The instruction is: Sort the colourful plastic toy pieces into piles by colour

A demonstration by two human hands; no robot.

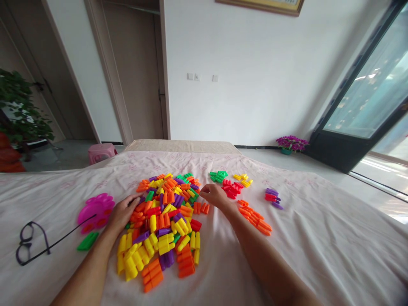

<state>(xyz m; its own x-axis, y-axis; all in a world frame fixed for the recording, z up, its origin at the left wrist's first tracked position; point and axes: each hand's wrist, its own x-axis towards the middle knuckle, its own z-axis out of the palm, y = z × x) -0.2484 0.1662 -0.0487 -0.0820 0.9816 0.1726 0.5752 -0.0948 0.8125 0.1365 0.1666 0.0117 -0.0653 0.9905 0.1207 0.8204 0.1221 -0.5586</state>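
Observation:
A large heap of plastic blocks [164,221] in orange, yellow, purple, red and green lies on the pale flowered cloth. My left hand [125,210] rests against the heap's left edge, its fingers partly apart over the blocks. At the heap's right edge is my right hand [214,194], fingers bent together; whether anything is between them is too small to make out. Beyond and beside the right hand lie smaller groups: green blocks [218,176], red blocks [232,188], yellow blocks [244,180] and orange blocks [255,219]. Farther right sits a purple and red group [273,198].
Black-framed glasses [28,244] lie at the left, one arm reaching over a pink flower-shaped plastic piece [95,211]. Near it is a flat green piece [87,241]. Beyond the cloth stand a pink stool [102,152] and a pot of purple flowers [291,144].

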